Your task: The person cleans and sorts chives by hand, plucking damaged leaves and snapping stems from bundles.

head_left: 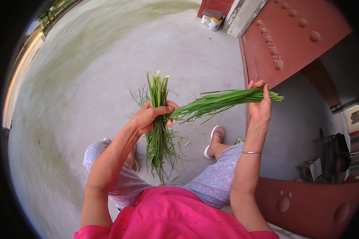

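Observation:
My left hand (149,115) is closed round an upright bunch of long green stalks (158,133), whose pale cut ends point away from me and whose leafy ends hang toward my lap. A second green bunch (227,99) lies sideways to the right, its pale ends at the far right. My right hand (260,102) grips it near those ends, with fingers wrapped round. The leaf tips of the second bunch reach my left hand's fingertips. Loose green leaves (171,149) lie on the ground beneath the upright bunch.
Grey concrete floor (107,71) surrounds my feet. A red metal door (295,36) stands at the upper right, with a dark doorway beside it. White tubs (214,23) are by the far wall. Dark objects (335,153) are inside at the right. More greens (239,140) show beside my right knee.

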Demonstrator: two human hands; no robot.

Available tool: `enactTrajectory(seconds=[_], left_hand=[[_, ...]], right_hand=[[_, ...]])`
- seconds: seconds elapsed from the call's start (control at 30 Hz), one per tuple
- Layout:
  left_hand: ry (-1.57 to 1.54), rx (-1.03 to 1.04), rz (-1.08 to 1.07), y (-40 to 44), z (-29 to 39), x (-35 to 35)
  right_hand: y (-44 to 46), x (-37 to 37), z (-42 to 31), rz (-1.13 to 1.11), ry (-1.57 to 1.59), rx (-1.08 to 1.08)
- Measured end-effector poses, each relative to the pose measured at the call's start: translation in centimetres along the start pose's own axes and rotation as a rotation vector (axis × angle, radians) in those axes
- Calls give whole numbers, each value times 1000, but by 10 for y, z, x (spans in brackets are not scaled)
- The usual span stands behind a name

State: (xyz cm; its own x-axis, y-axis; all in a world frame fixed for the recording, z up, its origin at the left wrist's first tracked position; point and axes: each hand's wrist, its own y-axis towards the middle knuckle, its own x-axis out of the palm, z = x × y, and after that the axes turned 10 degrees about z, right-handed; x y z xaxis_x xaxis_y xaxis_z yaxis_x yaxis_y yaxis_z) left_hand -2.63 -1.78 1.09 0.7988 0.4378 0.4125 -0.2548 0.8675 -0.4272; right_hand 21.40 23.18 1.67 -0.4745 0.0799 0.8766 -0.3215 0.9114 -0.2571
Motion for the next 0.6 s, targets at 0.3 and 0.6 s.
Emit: enactTrajectory(seconds=[0.3, 0.6], left_hand=[[-114, 97, 150, 4, 12, -13], [-242, 153, 234, 9, 16, -29]], right_hand=[[4, -14, -46, 3, 393, 71], [11, -27, -57, -37, 494, 158]])
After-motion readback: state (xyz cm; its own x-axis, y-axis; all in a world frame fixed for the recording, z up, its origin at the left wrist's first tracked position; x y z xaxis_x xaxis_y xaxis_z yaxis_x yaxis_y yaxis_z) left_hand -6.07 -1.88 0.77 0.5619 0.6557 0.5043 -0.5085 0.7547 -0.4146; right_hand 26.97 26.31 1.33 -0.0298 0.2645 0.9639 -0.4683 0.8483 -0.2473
